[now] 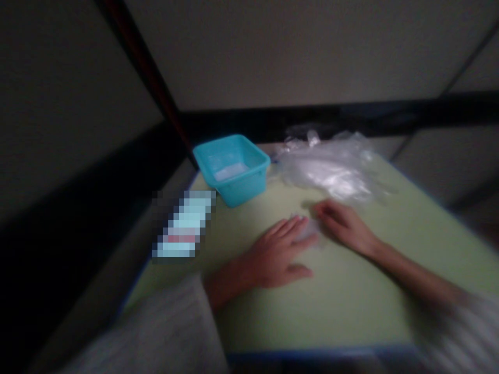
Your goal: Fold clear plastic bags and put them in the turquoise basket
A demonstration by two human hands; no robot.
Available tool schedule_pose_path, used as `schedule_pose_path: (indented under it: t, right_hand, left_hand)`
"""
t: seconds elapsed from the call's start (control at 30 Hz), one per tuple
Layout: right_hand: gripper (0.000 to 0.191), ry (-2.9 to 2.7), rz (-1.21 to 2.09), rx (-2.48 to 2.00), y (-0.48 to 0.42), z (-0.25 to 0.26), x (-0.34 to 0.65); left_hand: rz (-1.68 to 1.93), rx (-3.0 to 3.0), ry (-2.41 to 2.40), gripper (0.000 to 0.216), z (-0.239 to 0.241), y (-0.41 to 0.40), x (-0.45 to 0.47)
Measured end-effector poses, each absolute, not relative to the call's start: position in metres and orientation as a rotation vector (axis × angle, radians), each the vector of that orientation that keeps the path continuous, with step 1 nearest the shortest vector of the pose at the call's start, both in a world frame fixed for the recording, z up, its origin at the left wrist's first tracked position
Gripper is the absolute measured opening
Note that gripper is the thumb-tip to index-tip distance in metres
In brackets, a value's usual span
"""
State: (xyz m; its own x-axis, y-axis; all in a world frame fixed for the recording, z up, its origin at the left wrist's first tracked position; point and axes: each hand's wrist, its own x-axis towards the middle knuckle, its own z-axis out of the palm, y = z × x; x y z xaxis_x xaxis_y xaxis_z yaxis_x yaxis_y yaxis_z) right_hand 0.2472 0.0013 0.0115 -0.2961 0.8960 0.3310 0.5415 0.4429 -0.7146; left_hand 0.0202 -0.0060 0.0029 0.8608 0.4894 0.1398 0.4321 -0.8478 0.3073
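My left hand (278, 252) lies flat on the pale green table (343, 301), fingers stretched out and together. My right hand (343, 223) rests just to its right, fingers curled down on the table. Between the two sets of fingertips sits a small clear piece of plastic (310, 231), which both hands touch. The frame is blurred, so I cannot make out whether the right fingers pinch it. A heap of clear plastic bags (331, 166) lies behind my right hand.
A turquoise plastic tub (234, 169) stands at the table's far left corner with something pale inside. A pixelated flat item (185, 223) lies at the left edge. Dark partition walls close in on the table at the left and back.
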Motion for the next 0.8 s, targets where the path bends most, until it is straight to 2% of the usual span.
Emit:
schedule_pose_path:
  t: [0.23, 0.5, 0.8]
  right_hand:
    - [0.010, -1.977, 0.583, -1.200, 0.000, 0.018, 0.250]
    - [0.023, -2.527, 0.380, -0.792, -0.002, 0.027, 0.286]
    - [0.029, -2.666, 0.227, -0.837, 0.000, 0.024, 0.289]
  left_hand:
    - [0.294, 2.771, 0.710, 0.069, 0.003, -0.006, 0.020]
    - [0.283, 2.785, 0.715, 0.071, 0.004, -0.007, 0.021]
    - [0.327, 2.798, 0.688, 0.072, 0.002, -0.006, 0.020]
